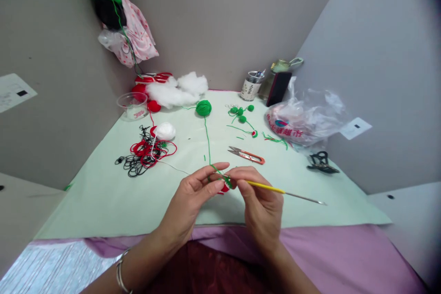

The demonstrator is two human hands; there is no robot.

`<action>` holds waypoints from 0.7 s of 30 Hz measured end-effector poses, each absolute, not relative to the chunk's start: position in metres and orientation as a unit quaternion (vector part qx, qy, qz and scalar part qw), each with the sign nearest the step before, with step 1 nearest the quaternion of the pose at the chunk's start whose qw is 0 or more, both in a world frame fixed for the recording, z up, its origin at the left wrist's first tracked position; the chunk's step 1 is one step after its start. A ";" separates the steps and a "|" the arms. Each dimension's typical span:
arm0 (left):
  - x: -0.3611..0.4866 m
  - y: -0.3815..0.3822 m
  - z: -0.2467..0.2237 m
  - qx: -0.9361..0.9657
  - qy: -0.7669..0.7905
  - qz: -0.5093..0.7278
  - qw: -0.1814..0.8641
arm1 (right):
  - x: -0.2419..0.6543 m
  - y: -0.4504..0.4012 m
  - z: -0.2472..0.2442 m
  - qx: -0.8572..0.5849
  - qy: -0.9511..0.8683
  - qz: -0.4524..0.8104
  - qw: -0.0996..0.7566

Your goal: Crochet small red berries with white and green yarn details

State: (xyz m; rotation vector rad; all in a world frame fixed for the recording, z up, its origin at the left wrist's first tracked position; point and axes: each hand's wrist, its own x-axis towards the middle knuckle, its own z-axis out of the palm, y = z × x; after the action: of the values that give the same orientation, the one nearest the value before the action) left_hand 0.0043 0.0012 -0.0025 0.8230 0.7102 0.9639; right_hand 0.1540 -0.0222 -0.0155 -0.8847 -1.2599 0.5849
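My left hand pinches a small red, white and green crocheted piece above the front of the table, with green yarn passing over its fingers. My right hand is closed around a yellow-handled crochet hook; its far metal end points to the right, and the working tip is at the piece, hidden by the fingers. From the piece the green strand runs back to a green yarn ball. A white strand leads left to a white yarn ball.
Orange snips lie just beyond my hands. Tangled red and black yarn is at left, near white stuffing and a plastic tub. Small green pieces, a plastic bag and a black clip are at right.
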 end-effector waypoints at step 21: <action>-0.002 0.001 -0.007 0.533 0.403 0.488 0.562 | 0.164 -0.036 -0.018 -0.376 -0.694 0.095 0.606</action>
State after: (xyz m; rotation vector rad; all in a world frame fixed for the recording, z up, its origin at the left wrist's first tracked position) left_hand -0.0017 0.0007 -0.0071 1.2552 0.9481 1.1501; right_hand 0.1640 -0.0357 -0.0182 -0.8703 -1.6055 0.2203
